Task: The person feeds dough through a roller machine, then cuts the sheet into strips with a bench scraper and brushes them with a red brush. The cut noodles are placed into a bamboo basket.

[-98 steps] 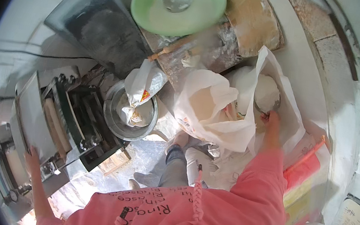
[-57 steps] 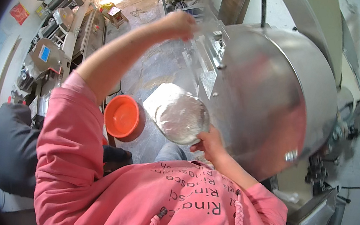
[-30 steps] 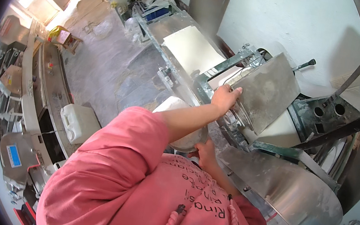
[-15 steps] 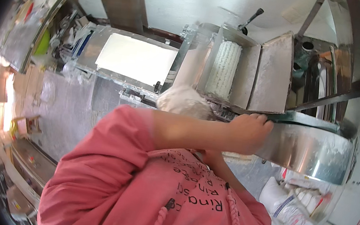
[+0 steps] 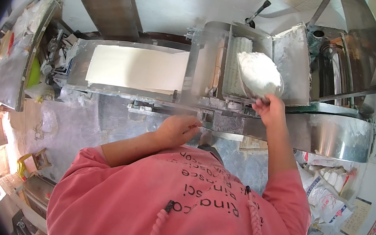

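My right hand (image 5: 271, 109) grips the near rim of a bowl (image 5: 279, 88) heaped with white flour (image 5: 261, 71). The bowl is tilted over the open metal hopper (image 5: 230, 86) of a dough-rolling machine, and partly hides the pale ridged roller (image 5: 241, 45) inside. My left hand (image 5: 179, 129) hovers before the machine's front edge with nothing in it, its fingers loosely bent. On the metal bed (image 5: 81, 54) left of the hopper lies a flat cream-white dough sheet (image 5: 132, 67).
A curved shiny metal guard (image 5: 339, 136) juts out at the right. Behind the hopper stands a black-knobbed lever (image 5: 259, 13). White sacks (image 5: 328, 199) lie on the floor at the lower right, and a cluttered shelf (image 5: 19, 55) stands far left.
My left hand has left the metal guard and come back left to my front. The flour has gone from left of the hopper to over it, with my right hand now showing on the bowl.
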`<state>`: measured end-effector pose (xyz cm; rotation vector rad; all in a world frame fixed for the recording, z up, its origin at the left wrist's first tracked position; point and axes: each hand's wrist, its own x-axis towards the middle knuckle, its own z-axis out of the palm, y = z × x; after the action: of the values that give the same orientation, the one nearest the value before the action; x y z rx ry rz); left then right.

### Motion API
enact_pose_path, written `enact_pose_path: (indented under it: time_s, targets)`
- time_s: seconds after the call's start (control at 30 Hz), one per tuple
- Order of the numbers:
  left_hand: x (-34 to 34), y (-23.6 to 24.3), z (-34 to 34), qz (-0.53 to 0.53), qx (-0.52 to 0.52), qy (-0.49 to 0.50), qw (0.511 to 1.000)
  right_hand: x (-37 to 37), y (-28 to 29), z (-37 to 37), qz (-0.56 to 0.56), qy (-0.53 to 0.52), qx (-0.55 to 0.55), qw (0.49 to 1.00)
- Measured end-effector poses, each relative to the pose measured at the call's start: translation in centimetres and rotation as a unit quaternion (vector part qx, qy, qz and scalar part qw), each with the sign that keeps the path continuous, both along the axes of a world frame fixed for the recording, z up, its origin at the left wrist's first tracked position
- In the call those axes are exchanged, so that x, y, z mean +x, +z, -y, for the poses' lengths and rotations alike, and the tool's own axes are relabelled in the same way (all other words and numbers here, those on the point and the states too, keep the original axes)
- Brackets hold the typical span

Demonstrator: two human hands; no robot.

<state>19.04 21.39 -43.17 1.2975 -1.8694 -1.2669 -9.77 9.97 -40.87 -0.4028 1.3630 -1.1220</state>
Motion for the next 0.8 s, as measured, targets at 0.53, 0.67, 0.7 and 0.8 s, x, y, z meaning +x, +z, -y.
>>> enact_pose_path:
  time_s: [0.53,0.67,0.7,0.8]
  targets:
    - [3.4,-4.6,0.6,0.06,0.066,0.001,0.996,-1.6,-1.2,-7.5,0.032,-0.062,0.074,0.995]
    - [2.8,-5.0,0.9,0.069,0.088,-0.033,0.993,-1.9,-1.7,-10.6,0.122,-0.062,0.058,0.989]
    - [2.6,-5.1,1.0,0.073,0.095,-0.042,0.992,-2.0,-1.8,-11.0,0.119,-0.074,0.068,0.988]
    - [2.0,-5.5,1.4,0.079,0.091,-0.078,0.99,-2.2,-2.1,-11.1,0.115,-0.065,0.034,0.991]
